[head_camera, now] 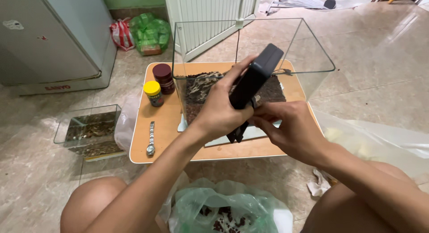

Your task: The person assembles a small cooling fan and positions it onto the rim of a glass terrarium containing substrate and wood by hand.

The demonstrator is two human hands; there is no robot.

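We hold a flat black box (254, 79) up in front of us, over the near edge of the low wooden table (166, 125). Our left hand (219, 110) is clenched around its lower half, thumb on the near face, fingers wrapped behind. Our right hand (292, 130) comes in from the right and pinches at the box's bottom end, where a short dark piece (236, 134) hangs down; exactly what those fingertips grip we cannot tell.

Long axis of the box: tilted, running from lower left near our hands up to the upper right, its top corner lying in front of the near wall of the glass tank (313, 58). So the free end points up and away from both grips, toward the tank. The left hand is the nearer to the middle of the box; the right sits only at its lower tip.

The tank stands on the table just behind the box, with dark gravel (201, 88) across its floor. Left of it: a yellow-lidded jar (153, 93), a dark red jar (163, 78), a wristwatch (151, 138). A smaller tank (91, 130) sits on the floor.
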